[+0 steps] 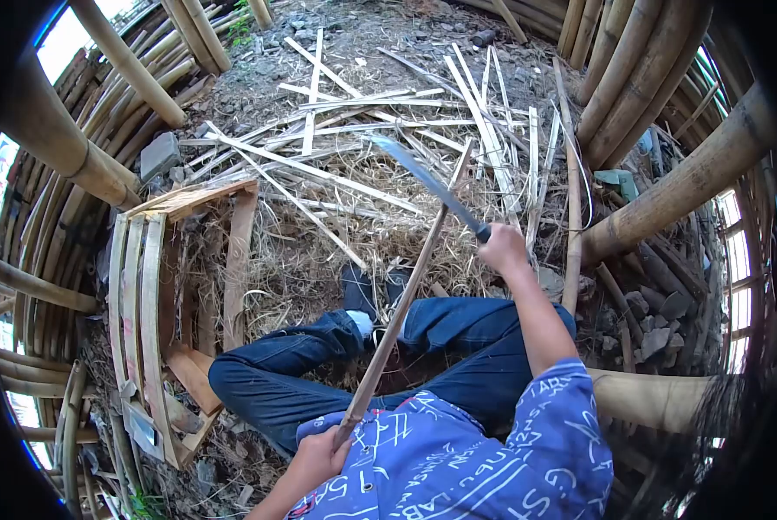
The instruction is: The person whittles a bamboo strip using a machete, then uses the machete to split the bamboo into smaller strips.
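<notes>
Knife, long-bladed and dark-handled, is grasped in the right hand, with the fingers closed around its handle and the blade pointed forward and to the left. A long bamboo strip is gripped near its lower end by the left hand, which is held close to the body at the patterned blue shirt. From that hand the strip is slanted up and forward, over the lap, and its upper part is crossed by the blade just ahead of the right hand (whether the edge is pressed into it cannot be told).

The legs, clothed in dark blue jeans, are folded on the ground, and dark shoes can be seen between the knees, beneath the line of the strip. Beyond the feet, the ground is covered by curled shavings, over which many pale split strips are strewn, crossing one another at various angles. To the left, a slatted wooden frame is set beside the knee, with a grey block just beyond it. The place is bordered on both sides by thick bamboo poles, and broken stones are heaped at the right.
</notes>
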